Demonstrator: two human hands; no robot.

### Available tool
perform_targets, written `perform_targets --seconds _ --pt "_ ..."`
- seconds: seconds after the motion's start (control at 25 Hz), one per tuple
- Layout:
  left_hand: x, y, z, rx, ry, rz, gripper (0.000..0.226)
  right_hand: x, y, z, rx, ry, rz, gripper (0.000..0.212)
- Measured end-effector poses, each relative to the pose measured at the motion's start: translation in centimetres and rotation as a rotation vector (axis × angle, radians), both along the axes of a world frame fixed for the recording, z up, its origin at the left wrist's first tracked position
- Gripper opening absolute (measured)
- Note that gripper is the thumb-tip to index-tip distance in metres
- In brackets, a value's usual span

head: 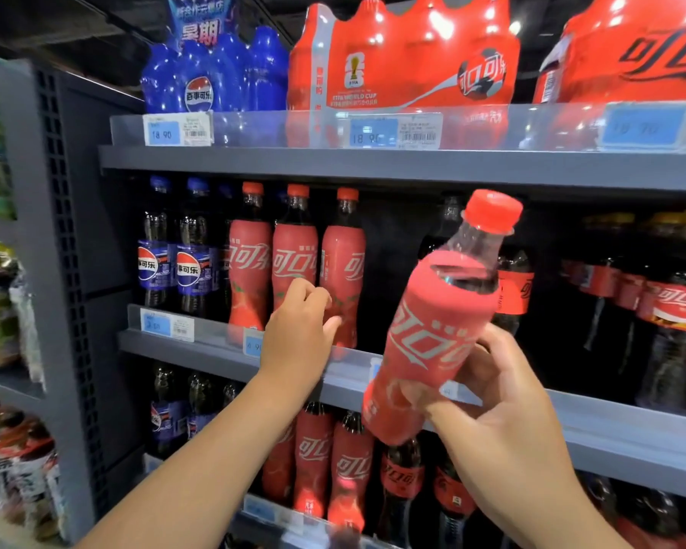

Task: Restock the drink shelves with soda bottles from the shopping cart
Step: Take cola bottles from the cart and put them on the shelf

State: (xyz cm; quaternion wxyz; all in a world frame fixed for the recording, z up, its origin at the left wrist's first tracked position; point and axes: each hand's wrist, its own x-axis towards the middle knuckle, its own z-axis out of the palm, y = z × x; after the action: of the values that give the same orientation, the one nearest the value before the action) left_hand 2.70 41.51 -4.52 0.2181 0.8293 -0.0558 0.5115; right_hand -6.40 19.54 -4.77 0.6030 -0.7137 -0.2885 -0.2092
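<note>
Currently a soda bottle (432, 334) is held tilted before the middle shelf (199, 356), gripped low by the right hand (503, 410); the left hand (298, 330), loosely curled and empty, is poised by the standing bottles (294, 255), which could be toppled if nudged on entry.

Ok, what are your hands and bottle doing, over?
Right hand grips tilted red soda bottle. Left hand at shelved red bottles, grip unclear. Gap beside them looks free.
</note>
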Motion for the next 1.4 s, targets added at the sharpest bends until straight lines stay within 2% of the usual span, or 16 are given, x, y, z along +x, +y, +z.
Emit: perform_targets --seconds 0.24,0.6,0.88,1.24,1.4 --pt "-2.0 3.1 -1.0 0.002 -0.16 -0.163 0.014 3.6 5.3 3.0 0.084 -0.125 -0.023 0.063" --pt "-3.9 6.6 -1.7 -0.201 0.04 -0.464 0.033 7.8 9.1 3.6 0.127 -0.081 -0.129 0.058" --pt "-3.7 7.6 -1.6 -0.233 0.081 -0.487 0.037 8.9 10.0 3.4 0.061 -0.075 -0.21 0.051" --pt "-3.0 7.9 -1.6 -0.264 0.074 -0.512 0.039 10.1 10.3 1.9 -0.131 0.005 -0.261 0.04" --pt "-2.8 8.1 -1.8 -0.261 0.068 -0.508 0.039 10.1 10.4 2.3 -0.137 0.046 -0.323 0.042"
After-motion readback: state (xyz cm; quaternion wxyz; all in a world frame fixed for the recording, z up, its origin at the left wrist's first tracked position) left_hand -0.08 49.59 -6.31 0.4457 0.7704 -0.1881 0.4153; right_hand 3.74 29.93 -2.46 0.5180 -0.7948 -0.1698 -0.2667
